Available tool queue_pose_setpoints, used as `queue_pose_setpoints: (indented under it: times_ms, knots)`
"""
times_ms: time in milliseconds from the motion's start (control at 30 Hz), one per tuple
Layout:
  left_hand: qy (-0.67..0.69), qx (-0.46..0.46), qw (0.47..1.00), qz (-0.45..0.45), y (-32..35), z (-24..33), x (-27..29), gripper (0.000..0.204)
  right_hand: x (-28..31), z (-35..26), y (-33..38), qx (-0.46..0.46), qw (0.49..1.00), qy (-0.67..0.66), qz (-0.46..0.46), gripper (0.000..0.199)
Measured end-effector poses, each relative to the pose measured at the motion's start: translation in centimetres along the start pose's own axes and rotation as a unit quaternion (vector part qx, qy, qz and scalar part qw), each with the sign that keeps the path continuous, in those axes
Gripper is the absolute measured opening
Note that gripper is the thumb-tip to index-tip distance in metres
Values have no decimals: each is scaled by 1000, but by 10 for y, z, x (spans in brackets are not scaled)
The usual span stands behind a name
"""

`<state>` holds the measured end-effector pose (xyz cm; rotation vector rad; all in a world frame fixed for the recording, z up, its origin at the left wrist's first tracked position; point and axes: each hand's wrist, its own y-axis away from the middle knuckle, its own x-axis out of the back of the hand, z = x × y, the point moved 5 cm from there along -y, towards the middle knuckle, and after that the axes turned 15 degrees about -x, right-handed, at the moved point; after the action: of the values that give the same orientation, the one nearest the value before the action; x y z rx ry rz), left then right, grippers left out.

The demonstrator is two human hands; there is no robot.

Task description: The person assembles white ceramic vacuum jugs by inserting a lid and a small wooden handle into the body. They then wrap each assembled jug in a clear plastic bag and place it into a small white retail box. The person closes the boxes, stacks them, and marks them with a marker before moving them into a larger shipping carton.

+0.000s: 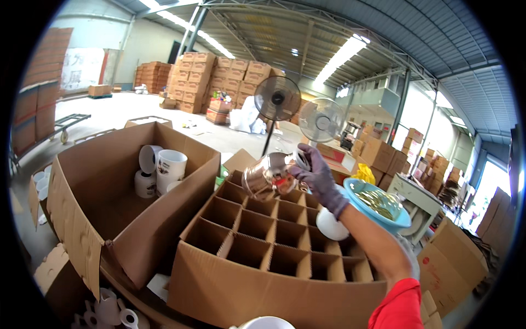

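My right hand (323, 178), in a grey glove, is closed around the narrow neck of a shiny silvery flask (267, 176). The flask is tilted on its side, its wide body pointing left. It hangs over the far part of a cardboard box (263, 293) with cardboard dividers (255, 226) that form many square cells. The near cells show no contents. A rounded white object (332, 223) sits at the box's right part, just below my wrist. My left hand is out of view.
An open carton (126, 225) at left holds several white cylindrical containers (171, 165). White handled pieces (109, 310) lie lower left; a white rim (267, 323) shows at the bottom edge. A blue basin (402, 220) of golden pieces stands right. Two fans (278, 98) and stacked cartons (192, 82) stand beyond.
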<state>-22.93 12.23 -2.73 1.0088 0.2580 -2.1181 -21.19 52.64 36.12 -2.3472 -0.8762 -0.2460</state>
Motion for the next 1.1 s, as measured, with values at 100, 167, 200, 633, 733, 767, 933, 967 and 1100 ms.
queue_pose_setpoints:
  times_ms: [100, 167, 200, 633, 733, 767, 933, 967, 1100]
  knots:
    - [-27, -7, 1000, 7, 32, -15, 17, 64, 21, -77, 107, -75, 993, 24, -87, 65]
    - [-56, -16, 998, 16, 54, -26, 34, 64, 32, -93, 176, -120, 981, 47, -142, 66]
    - [-73, -21, 997, 13, 64, -34, 41, 64, 40, -93, 214, -145, 974, 55, -164, 66]
    - [-169, -187, 957, -143, 142, -56, 34, 63, 23, 14, 568, -147, 928, 169, -297, 58]
    - [-35, -107, 981, -158, 141, -50, -5, 52, 13, 14, 586, -87, 959, 183, -200, 60]
    - [-82, -136, 968, -193, 138, -49, 1, 52, 11, 13, 591, -86, 961, 176, -197, 64]
    - [-322, -147, 919, -173, 111, -50, 8, 74, 7, 18, 610, -263, 954, -93, -109, 88]
    - [-362, -157, 899, -192, 106, -49, 5, 84, 5, 15, 611, -301, 935, -169, -85, 90]
    - [-348, -62, 871, -340, 117, -34, -142, 109, 2, 32, 629, -370, 880, -290, 61, 85]
